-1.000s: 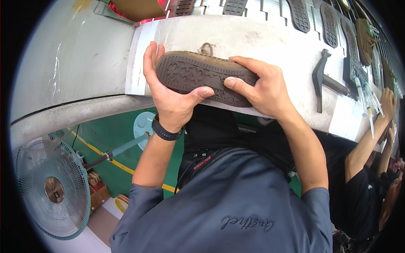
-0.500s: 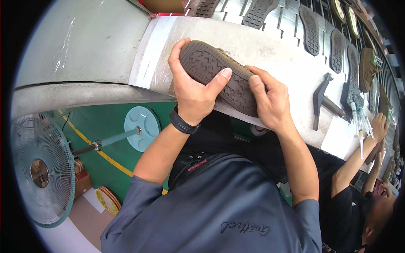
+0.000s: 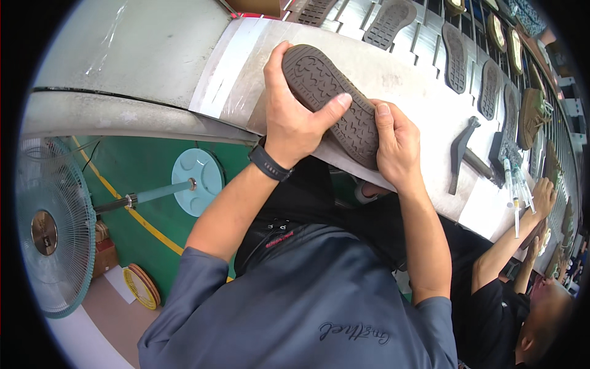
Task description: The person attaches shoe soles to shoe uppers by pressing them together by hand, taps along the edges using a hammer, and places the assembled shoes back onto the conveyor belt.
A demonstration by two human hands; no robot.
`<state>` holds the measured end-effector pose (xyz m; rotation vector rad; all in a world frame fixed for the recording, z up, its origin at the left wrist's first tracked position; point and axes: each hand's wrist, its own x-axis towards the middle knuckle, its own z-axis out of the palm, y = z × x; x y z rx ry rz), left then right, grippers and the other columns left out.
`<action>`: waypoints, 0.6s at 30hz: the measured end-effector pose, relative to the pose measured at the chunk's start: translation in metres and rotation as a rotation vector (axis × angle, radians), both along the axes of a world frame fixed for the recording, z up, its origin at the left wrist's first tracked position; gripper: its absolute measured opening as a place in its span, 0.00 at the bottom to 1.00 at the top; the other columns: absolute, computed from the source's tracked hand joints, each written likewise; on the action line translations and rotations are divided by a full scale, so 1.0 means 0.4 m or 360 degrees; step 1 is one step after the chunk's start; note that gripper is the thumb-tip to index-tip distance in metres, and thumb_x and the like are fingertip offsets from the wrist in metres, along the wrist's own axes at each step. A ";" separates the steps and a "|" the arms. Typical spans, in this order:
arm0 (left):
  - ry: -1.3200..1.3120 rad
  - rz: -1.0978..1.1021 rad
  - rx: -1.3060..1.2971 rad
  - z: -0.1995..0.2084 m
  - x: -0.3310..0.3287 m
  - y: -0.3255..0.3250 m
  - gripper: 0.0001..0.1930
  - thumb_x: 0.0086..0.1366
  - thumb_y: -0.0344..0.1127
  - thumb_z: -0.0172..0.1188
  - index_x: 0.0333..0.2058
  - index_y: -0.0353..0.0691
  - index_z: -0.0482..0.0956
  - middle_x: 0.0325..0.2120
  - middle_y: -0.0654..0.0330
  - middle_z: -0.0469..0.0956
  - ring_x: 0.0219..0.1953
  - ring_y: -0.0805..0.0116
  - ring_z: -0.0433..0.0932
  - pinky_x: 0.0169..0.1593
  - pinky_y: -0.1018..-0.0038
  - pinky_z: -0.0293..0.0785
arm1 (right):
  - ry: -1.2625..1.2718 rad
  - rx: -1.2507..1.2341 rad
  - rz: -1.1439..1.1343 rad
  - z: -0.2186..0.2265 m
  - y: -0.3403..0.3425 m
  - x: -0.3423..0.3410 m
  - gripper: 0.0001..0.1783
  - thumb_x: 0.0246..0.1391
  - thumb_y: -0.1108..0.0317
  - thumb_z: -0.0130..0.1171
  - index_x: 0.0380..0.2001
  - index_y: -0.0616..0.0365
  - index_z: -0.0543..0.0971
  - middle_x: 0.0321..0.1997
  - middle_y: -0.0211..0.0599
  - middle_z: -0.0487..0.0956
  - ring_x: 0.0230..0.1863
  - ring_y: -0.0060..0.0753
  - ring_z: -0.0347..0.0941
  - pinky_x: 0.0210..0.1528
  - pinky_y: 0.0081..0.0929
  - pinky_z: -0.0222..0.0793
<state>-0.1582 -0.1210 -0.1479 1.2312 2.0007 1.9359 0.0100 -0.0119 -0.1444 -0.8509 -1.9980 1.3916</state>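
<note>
Between my two hands is a shoe, its dark brown patterned sole turned up toward me. My left hand wraps round the end at the upper left, thumb lying across the sole. At the lower right end, my right hand grips the edge with its thumb on the rim. The upper is mostly hidden beneath the sole. The shoe is held over the near edge of a pale worktop. A black-headed hammer lies to the right of my right hand.
Behind the worktop a slatted conveyor carries loose soles and a brown shoe. Several syringes stand at the right, near a co-worker's hand. A standing fan is at the left.
The sole now faces me more fully, and the upper's laces have gone out of sight. My right thumb has straightened along the sole's edge. The view has shifted slightly.
</note>
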 end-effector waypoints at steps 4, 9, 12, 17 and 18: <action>-0.0163 -0.0152 0.0165 -0.010 -0.041 0.025 0.38 0.71 0.47 0.69 0.70 0.33 0.62 0.54 0.50 0.74 0.54 0.60 0.77 0.60 0.65 0.74 | -0.0031 0.0162 -0.0046 0.000 -0.029 0.006 0.20 0.76 0.60 0.52 0.49 0.67 0.84 0.35 0.52 0.85 0.38 0.44 0.84 0.47 0.34 0.77; 0.0060 -0.0072 0.0263 -0.031 -0.047 0.061 0.30 0.81 0.55 0.50 0.66 0.34 0.70 0.56 0.49 0.75 0.57 0.58 0.75 0.63 0.65 0.70 | 0.0055 0.0353 -0.0172 -0.013 -0.076 0.018 0.23 0.71 0.61 0.59 0.58 0.69 0.78 0.49 0.55 0.85 0.49 0.52 0.83 0.55 0.38 0.77; 0.0015 -0.0097 0.0276 -0.035 -0.049 0.070 0.30 0.83 0.55 0.43 0.65 0.33 0.71 0.56 0.47 0.75 0.59 0.55 0.75 0.65 0.64 0.69 | 0.0051 0.0832 -0.0057 -0.003 -0.095 0.027 0.37 0.62 0.61 0.68 0.68 0.72 0.69 0.67 0.66 0.73 0.65 0.67 0.73 0.68 0.52 0.68; -0.0087 -0.0131 0.0284 -0.042 -0.049 0.093 0.29 0.84 0.52 0.41 0.65 0.32 0.73 0.57 0.47 0.75 0.59 0.55 0.75 0.65 0.64 0.68 | -0.0069 0.1121 0.0063 0.010 -0.126 0.029 0.53 0.51 0.63 0.77 0.76 0.66 0.62 0.76 0.72 0.62 0.75 0.69 0.63 0.73 0.52 0.63; -0.0094 -0.0137 0.0302 -0.043 -0.049 0.097 0.29 0.84 0.52 0.41 0.64 0.31 0.73 0.57 0.47 0.75 0.59 0.55 0.75 0.65 0.64 0.68 | -0.0091 0.1147 0.0092 0.000 -0.122 0.030 0.57 0.46 0.64 0.81 0.76 0.64 0.61 0.76 0.74 0.60 0.74 0.70 0.64 0.71 0.52 0.66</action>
